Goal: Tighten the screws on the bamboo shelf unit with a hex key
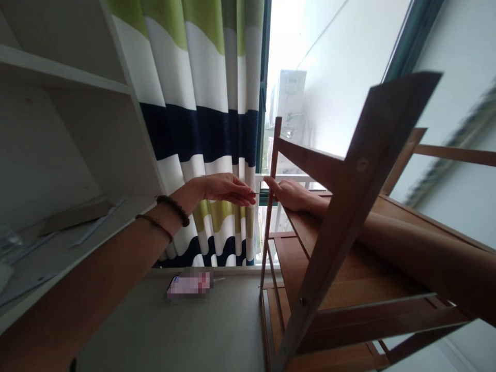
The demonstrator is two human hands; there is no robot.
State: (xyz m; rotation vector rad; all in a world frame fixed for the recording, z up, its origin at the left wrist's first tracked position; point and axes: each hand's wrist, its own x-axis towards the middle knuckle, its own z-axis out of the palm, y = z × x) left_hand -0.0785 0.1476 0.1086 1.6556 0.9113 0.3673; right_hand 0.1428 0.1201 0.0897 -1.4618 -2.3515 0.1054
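- Hands: two, one left, one right, both bare, near each other at mid-view.
- Left hand (232, 189): fingers pressed together, pinching one thin rod (256, 193), which points at the rack's slim post.
- Rod's far end: too small to make out; possibly meeting the post.
- Right hand (290, 195): closed around the slim post (267, 219), thumb raised across it; some fingers hidden.
- Wooden rack (323, 289): one, on the right side, at least three boards, standing on a pale floor.
- Near post (360, 165): one, broad, slanting across the right forearm and blocking part of it.
- Bracelets (176, 209): two on the left wrist, one beaded, one thin.
- Phone (189, 285): one, below the left hand, screen lit, blurred out.
- Curtain (201, 129): green, white and navy bands, behind the left hand, covering part of the window.
- White shelving (65, 72): left edge; one brown flat piece (73, 218) lies inside.
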